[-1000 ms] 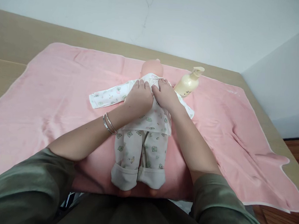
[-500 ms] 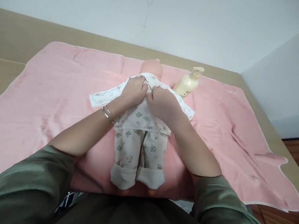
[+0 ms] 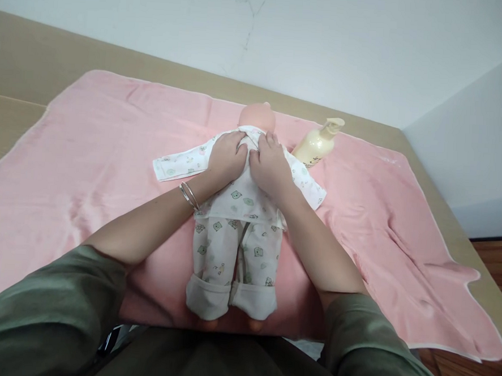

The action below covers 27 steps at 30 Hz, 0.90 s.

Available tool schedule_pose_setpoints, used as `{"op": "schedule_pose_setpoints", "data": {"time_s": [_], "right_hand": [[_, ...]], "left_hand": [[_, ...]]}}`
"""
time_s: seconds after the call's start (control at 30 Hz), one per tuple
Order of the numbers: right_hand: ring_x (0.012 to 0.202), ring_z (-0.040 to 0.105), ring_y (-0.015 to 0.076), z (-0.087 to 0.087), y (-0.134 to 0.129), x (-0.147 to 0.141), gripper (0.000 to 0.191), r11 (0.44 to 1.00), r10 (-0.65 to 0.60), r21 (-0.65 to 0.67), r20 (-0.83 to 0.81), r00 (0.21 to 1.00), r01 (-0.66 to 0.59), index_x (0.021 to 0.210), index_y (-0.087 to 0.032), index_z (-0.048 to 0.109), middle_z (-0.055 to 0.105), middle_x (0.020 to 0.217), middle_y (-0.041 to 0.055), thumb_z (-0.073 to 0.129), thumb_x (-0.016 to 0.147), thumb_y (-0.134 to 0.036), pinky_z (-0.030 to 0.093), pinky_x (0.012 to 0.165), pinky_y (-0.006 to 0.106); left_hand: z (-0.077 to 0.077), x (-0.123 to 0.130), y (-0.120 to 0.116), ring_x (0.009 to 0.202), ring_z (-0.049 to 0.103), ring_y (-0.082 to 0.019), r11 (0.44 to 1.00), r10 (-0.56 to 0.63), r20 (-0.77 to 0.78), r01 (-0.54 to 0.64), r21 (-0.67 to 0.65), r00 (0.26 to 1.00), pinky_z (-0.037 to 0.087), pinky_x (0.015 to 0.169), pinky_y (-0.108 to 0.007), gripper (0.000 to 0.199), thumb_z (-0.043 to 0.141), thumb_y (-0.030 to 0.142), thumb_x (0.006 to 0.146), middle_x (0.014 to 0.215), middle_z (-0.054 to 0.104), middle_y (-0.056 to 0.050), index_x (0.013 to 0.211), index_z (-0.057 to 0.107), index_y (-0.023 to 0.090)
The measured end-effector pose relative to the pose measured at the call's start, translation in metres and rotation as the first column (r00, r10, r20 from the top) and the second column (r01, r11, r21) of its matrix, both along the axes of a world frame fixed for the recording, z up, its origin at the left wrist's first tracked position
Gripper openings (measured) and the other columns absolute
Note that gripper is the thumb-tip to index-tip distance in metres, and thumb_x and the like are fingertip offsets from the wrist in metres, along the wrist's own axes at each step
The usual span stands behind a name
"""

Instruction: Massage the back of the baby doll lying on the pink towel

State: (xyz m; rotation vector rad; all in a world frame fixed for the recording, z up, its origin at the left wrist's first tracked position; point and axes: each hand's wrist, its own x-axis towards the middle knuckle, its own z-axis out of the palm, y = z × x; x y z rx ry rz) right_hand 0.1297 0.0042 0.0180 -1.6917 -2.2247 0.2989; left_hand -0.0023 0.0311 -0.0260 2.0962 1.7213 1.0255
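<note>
A baby doll (image 3: 259,116) lies on its back, its head away from me. It wears a white printed shirt (image 3: 244,202) with the sleeves spread out to both sides, and matching trousers (image 3: 218,251) with turned-up cuffs. My left hand (image 3: 228,157) lies on the left side of the shirt's chest, fingers laid over the cloth and thumb toward the middle. On the other side of the chest rests my right hand (image 3: 271,165), its fingers stretched toward the collar. Between the two thumbs a strip of shirt front shows. The cloth beneath my palms is hidden.
A cream pump bottle (image 3: 315,145) leans over beside the doll's right-hand sleeve. Under everything spreads a pink blanket (image 3: 109,139) with some wrinkles, on a wooden table (image 3: 25,49). A white wall (image 3: 159,23) stands behind the table.
Both hands were pinching the shirt's front edges near the collar. Now their fingers have loosened and lie flatter on the chest. The view has shifted slightly.
</note>
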Motion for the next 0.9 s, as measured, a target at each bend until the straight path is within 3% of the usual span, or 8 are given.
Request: {"op": "schedule_pose_setpoints", "data": {"time_s": [0.17,0.37,0.53,0.73,0.9], "right_hand": [[0.168,0.017,0.0331,0.002,0.002,0.004,0.065,0.991,-0.021,0.127,-0.092,0.996,0.033,0.162,-0.002,0.034,0.026,0.176,0.0218,0.033,0.1,-0.021,0.018,0.137,0.062],[0.164,0.031,0.0341,-0.007,0.006,0.004,0.06,0.998,0.04,0.052,-0.086,0.996,-0.035,0.157,-0.002,0.044,0.04,0.17,0.0236,0.036,0.102,-0.026,0.023,0.136,0.061],[0.169,0.017,0.0267,0.004,0.004,0.009,0.06,0.98,0.033,0.2,-0.126,0.991,-0.007,0.164,-0.015,0.035,0.027,0.178,0.0123,0.03,0.106,-0.028,0.018,0.138,0.059],[0.163,0.034,0.0316,-0.01,0.005,0.001,0.06,0.994,0.071,0.08,-0.032,0.997,-0.069,0.157,-0.001,0.046,0.041,0.169,0.0222,0.034,0.101,-0.021,0.024,0.137,0.056],[0.167,0.026,0.0285,0.001,0.001,0.006,0.062,0.988,0.113,0.114,-0.083,0.99,-0.104,0.16,-0.012,0.046,0.035,0.175,0.0133,0.037,0.099,-0.019,0.024,0.137,0.057]], "left_hand": [[-0.002,0.0,0.001,0.133,0.064,-0.027,1.0,0.001,0.008,-0.001,0.017,1.0,0.046,0.122,-0.043,0.053,0.035,0.025,0.095,0.142,0.071,-0.014,0.134,0.069,0.011],[-0.002,0.0,0.0,0.133,0.064,-0.03,1.0,0.013,0.032,-0.014,0.025,0.999,0.046,0.122,-0.048,0.054,0.036,0.024,0.094,0.141,0.071,-0.017,0.133,0.069,0.009],[0.003,-0.001,-0.002,0.128,0.066,-0.029,1.0,-0.019,0.005,0.019,0.006,1.0,0.048,0.12,-0.044,0.05,0.035,0.024,0.096,0.137,0.073,-0.016,0.128,0.071,0.012],[0.002,0.0,-0.002,0.129,0.065,-0.028,1.0,0.014,-0.014,-0.014,0.016,1.0,0.047,0.12,-0.043,0.052,0.036,0.022,0.094,0.139,0.072,-0.015,0.132,0.069,0.011],[0.004,0.0,-0.003,0.123,0.067,-0.028,1.0,-0.005,-0.011,0.005,0.013,1.0,0.049,0.117,-0.043,0.049,0.036,0.022,0.094,0.135,0.074,-0.014,0.127,0.071,0.013]]}}
